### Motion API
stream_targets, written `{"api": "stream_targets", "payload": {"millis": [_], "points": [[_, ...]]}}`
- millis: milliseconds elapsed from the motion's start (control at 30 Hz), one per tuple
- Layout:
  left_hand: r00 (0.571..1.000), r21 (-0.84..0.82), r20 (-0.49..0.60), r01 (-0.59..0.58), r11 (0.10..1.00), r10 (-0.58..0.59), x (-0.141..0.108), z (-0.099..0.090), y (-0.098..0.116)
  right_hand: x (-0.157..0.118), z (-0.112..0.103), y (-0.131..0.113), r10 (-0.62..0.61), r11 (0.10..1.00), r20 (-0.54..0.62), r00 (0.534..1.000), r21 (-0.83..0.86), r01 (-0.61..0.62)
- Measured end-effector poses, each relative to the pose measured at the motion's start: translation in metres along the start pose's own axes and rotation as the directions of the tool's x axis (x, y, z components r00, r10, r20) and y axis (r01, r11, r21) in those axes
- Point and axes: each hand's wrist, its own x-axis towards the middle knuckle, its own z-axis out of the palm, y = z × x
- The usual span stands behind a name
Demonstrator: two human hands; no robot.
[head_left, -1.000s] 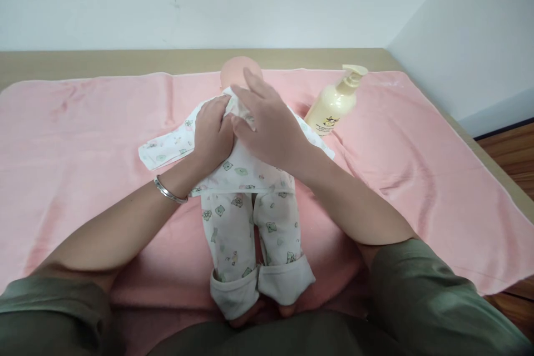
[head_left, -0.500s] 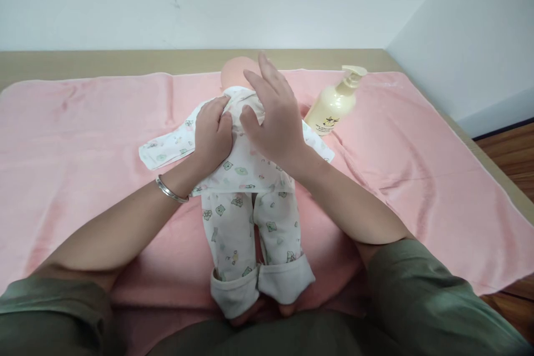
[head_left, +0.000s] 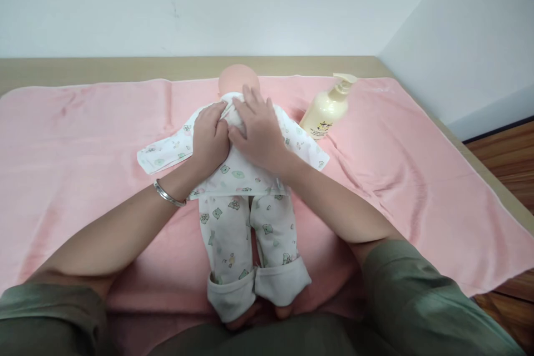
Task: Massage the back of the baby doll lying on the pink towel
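Observation:
A baby doll [head_left: 238,79] lies lengthwise in front of me, its bald head far from me and its feet towards me; no face shows. It wears a white printed shirt [head_left: 237,175] and matching trousers [head_left: 269,228] with turned-up cuffs. On the left side of the shirt's upper part rests my left hand [head_left: 209,136], fingers stretched towards the shoulder, nothing visible in it. My right hand [head_left: 262,133] lies open beside it, fingers spread over the upper shirt near the neck. The two thumbs nearly meet.
Under the doll a pink towel [head_left: 83,139] covers most of the wooden table [head_left: 125,69]. A cream pump bottle [head_left: 327,111] stands to the right of the doll, by its sleeve. A white wall [head_left: 250,5] rises behind the table.
My right hand has come down from its raised position onto the doll's upper shirt, moving slightly left. My left hand stays in place on the shirt. The view has shifted slightly.

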Motion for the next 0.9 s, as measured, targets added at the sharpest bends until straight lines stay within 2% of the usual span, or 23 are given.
{"api": "stream_targets", "payload": {"millis": [100,233,433,600,667,767,800,833,900], "points": [[0.998,0.006,-0.037,0.049,0.999,-0.048,0.001,0.0,0.005,0.001,0.001,0.001,-0.017,1.0,0.046,0.999,0.013,0.016],[0.997,0.0,-0.049,0.056,0.998,-0.056,0.001,0.001,0.007,0.005,-0.008,0.002,-0.01,1.0,-0.036,0.999,0.001,0.01],[0.994,0.015,-0.105,0.034,0.999,-0.033,0.001,0.006,-0.003,0.004,0.005,0.004,0.027,0.997,0.133,0.991,-0.075,-0.017],[0.994,-0.045,-0.101,0.027,0.999,-0.031,0.001,0.004,-0.002,-0.017,0.007,-0.006,-0.042,0.981,0.092,0.995,-0.184,0.059],[0.991,-0.11,-0.112,0.062,0.992,-0.074,0.0,0.003,0.0,-0.024,-0.001,-0.01,-0.098,0.969,0.127,0.987,-0.212,0.123],[0.976,-0.221,-0.143,0.128,0.967,-0.162,-0.003,0.004,0.0,-0.024,-0.023,-0.011,-0.252,0.93,0.259,0.932,-0.201,0.308],[0.972,-0.256,-0.148,0.143,0.956,-0.185,-0.003,0.004,-0.001,-0.021,-0.034,-0.009,-0.273,0.93,0.258,0.927,-0.176,0.322],[0.966,-0.294,-0.151,0.157,0.943,-0.208,-0.002,0.004,-0.002,-0.019,-0.044,-0.006,-0.266,0.944,0.216,0.939,-0.138,0.299],[0.947,-0.408,-0.138,0.213,0.888,-0.29,0.002,0.001,-0.003,-0.014,-0.068,0.003,-0.166,0.985,0.065,0.984,-0.023,0.168]]}}
